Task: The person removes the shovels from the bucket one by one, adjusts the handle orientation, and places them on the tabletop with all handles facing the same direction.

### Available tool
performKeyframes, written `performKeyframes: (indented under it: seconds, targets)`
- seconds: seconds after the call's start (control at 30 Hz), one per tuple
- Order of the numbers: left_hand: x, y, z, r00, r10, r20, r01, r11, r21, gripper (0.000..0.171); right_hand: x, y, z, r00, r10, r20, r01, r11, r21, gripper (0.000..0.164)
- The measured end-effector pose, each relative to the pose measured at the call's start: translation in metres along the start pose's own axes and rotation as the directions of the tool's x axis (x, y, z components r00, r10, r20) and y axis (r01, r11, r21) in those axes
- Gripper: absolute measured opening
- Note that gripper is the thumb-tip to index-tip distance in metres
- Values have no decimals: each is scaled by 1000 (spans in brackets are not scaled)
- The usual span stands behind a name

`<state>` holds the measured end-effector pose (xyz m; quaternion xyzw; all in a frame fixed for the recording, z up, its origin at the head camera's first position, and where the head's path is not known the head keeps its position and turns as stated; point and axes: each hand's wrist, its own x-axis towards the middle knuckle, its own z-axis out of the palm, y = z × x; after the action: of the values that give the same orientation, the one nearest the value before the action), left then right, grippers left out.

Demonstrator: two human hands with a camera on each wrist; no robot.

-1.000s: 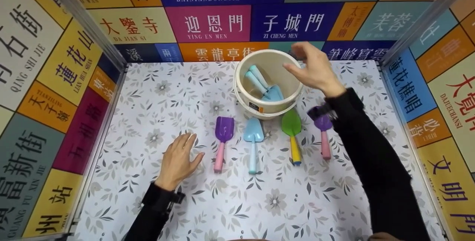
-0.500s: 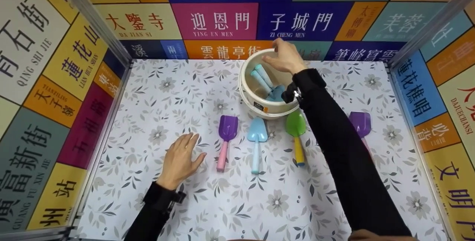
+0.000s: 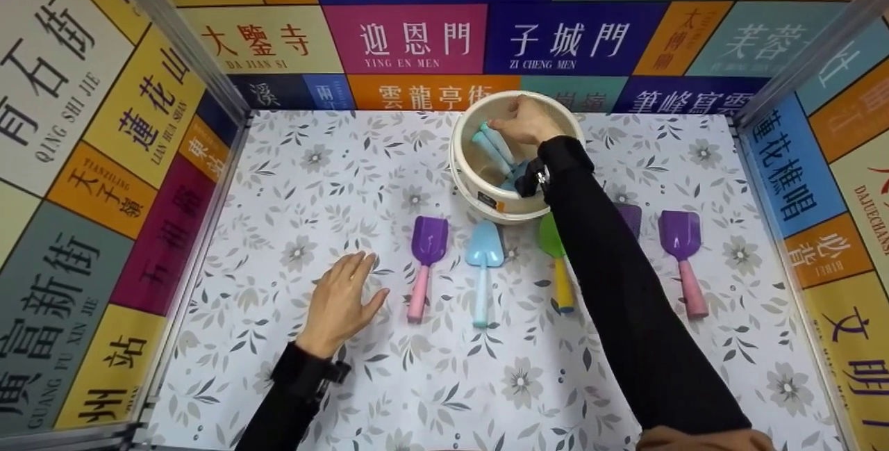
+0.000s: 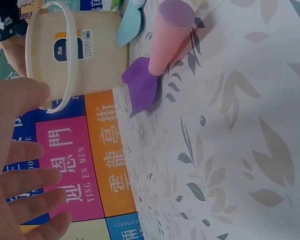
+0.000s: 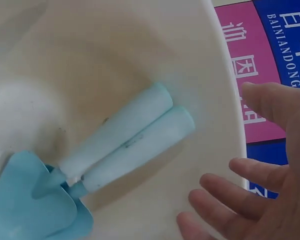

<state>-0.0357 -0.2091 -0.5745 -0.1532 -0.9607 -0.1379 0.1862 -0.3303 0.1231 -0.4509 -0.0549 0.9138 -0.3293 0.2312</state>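
My right hand (image 3: 529, 121) reaches into a cream bucket (image 3: 467, 185) at the back of the table. Its thumb and fingers are spread in the right wrist view, holding nothing. Close by, two light blue toy shovels (image 5: 125, 137) lean together against the bucket's inner wall, handles up. My left hand (image 3: 339, 304) stays over the table with relaxed fingers, left of a purple shovel (image 3: 429, 241) with a pink handle. In the left wrist view that hand (image 4: 20, 175) is likewise bare of any object.
Before the bucket lie a light blue shovel (image 3: 484, 246) and a green shovel (image 3: 564, 284) with a yellow handle. My right sleeve partly covers another purple blade (image 3: 630, 216). Farther right lies a purple shovel (image 3: 680, 232). Printed panels (image 3: 403, 37) wall the table.
My right hand has moved left from beside the bucket's right rim, then down inside it. The purple shovel at far right has come into view past the arm. The left hand stays put.
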Motion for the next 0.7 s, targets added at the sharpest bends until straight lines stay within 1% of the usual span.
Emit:
performKeyframes:
  seconds: [0.23, 0.37, 0.53, 0.7]
  targets:
    - [-1, -2, 1, 1000, 2, -6, -2, 1000, 11, 61, 9, -1, 8, 998, 17, 55, -18, 1000, 22, 81]
    - [-2, -2, 3, 1000, 10, -18, -10, 1000, 24, 60, 10, 0, 9, 994, 22, 112, -25, 999, 24, 86]
    - [-1, -2, 4, 1000, 6, -11, -6, 1000, 13, 59, 10, 2, 9, 987, 12, 159, -17, 999, 30, 88]
    - [-2, -2, 4, 1000, -9, 7, 9, 1000, 8, 59, 16, 8, 14, 982, -12, 190, 7, 1000, 27, 91]
